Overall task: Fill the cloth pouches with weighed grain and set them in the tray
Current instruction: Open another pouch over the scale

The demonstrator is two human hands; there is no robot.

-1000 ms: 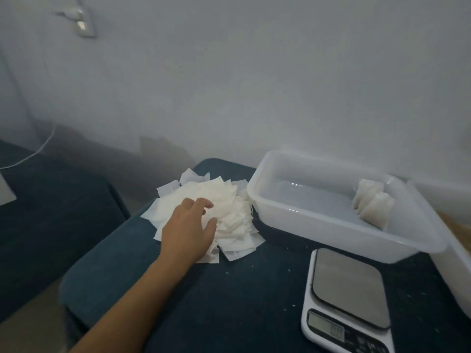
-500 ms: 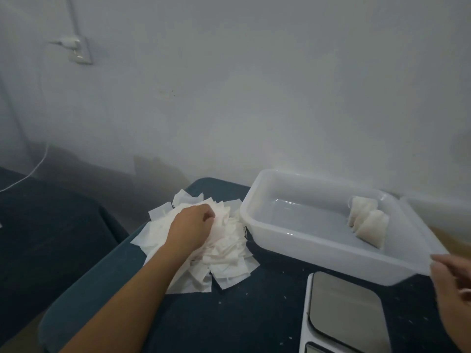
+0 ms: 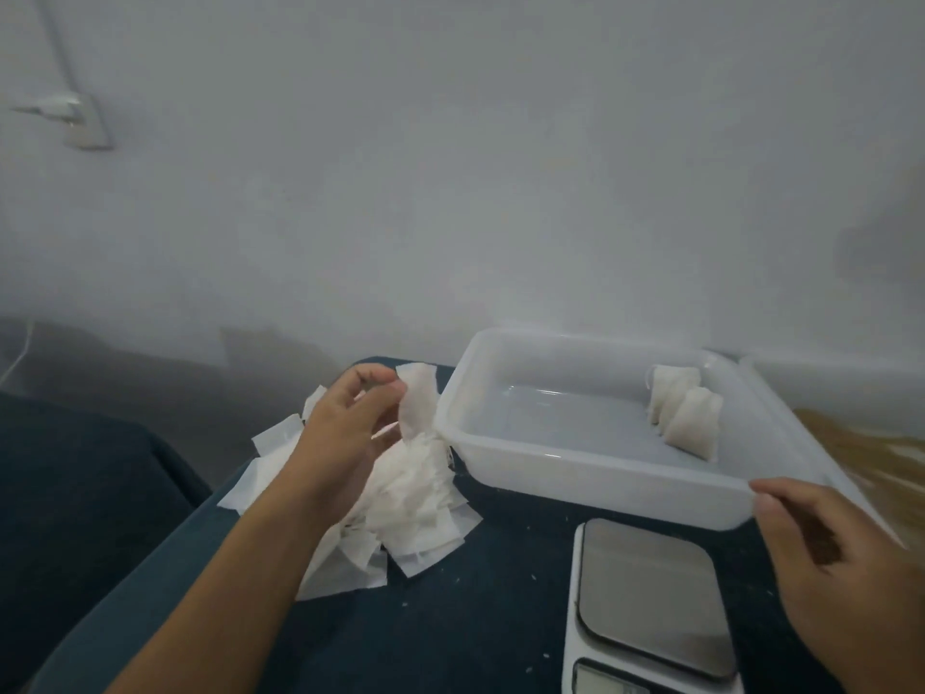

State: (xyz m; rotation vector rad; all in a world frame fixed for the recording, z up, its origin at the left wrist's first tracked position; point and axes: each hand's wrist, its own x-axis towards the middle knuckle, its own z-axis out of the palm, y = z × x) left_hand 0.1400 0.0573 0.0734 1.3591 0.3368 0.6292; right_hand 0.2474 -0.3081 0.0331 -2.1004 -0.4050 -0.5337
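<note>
Since a second ago your left hand (image 3: 345, 433) has lifted off the heap of empty pouches (image 3: 400, 503) and now pinches one cloth pouch (image 3: 418, 403) between thumb and fingers, held just above the heap near the tabletop's (image 3: 475, 618) far left corner. Your right hand (image 3: 841, 558) has come in at the right, fingers loosely curled with nothing in them, beside the tray's (image 3: 575, 480) near right corner. Two filled pouches (image 3: 683, 408) lean at the tray's far right end. Grain (image 3: 871, 458) lies right of the tray, and the scale (image 3: 650, 603) sits at the near edge.
</note>
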